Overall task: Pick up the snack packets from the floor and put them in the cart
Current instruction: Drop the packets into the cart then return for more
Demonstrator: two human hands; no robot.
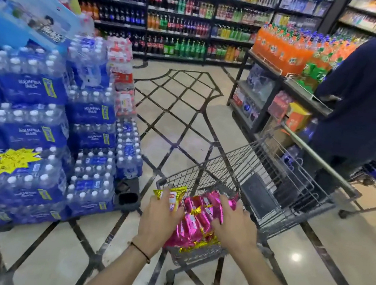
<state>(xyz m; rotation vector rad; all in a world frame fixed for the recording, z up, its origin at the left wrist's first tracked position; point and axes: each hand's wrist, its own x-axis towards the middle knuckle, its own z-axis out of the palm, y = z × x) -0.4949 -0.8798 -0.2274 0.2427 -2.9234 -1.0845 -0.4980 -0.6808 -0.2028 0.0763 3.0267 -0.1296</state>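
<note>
Both hands hold pink/gold packets over cart rim at 6 o'clock. L hand fingers clamp packets; R hand fingers spread, pressing them.

Head-worn, wide-angle, looking forward and down from close above the wire cart at six o'clock; drink shelves far at twelve.

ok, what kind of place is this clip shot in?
A supermarket drinks aisle, almost certainly: shelves of bottled soft drinks along the back, shrink-wrapped water bottle packs stacked on the floor, and a wire shopping cart with snack packets being loaded in.
</note>
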